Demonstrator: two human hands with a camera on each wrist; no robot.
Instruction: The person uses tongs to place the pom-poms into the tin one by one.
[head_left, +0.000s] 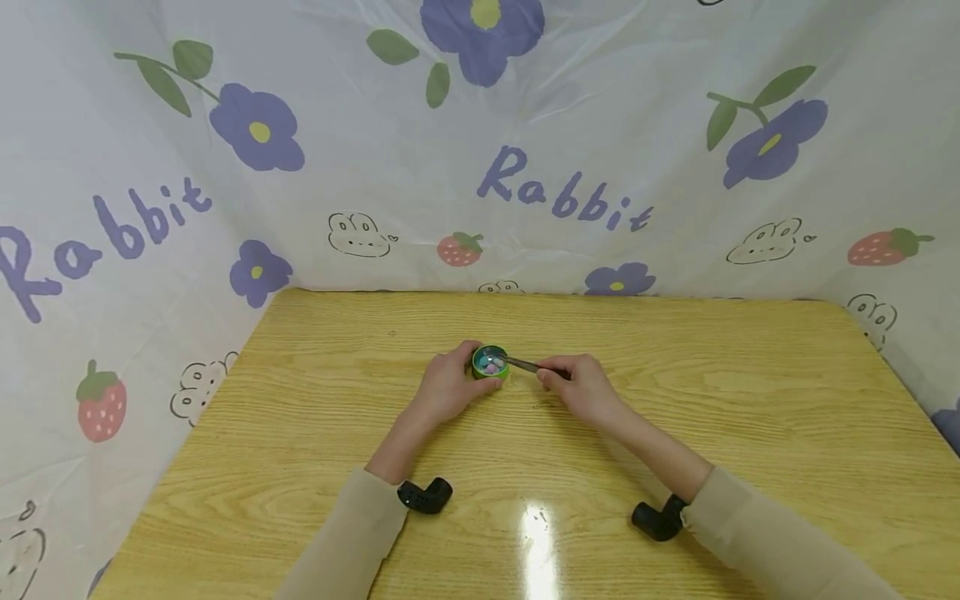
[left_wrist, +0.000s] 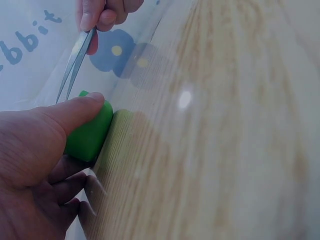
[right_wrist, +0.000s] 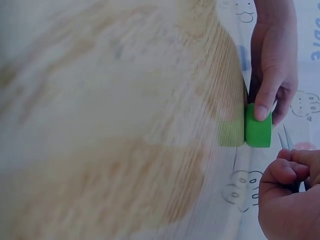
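My left hand [head_left: 448,383] grips a small round green container [left_wrist: 89,134] standing on the wooden table, thumb on the near side and fingers behind it. Inside, beneath a blue inner wall, lie small pastel pieces [head_left: 492,368], pinkish and whitish. Across from it, my right hand [head_left: 588,390] pinches a pair of metal tweezers [head_left: 523,364], which slants leftward with its tips over the container's opening. In the left wrist view the tweezer prongs stand slightly apart, their ends partly hidden behind the left thumb. I cannot tell whether the tips hold a piece.
The wooden table [head_left: 337,417] extends around both hands, its far edge meeting a white printed cloth [head_left: 645,150] with flowers, strawberries and rabbits. Black wrist devices [head_left: 426,496] sit at both sleeve cuffs, close over the table.
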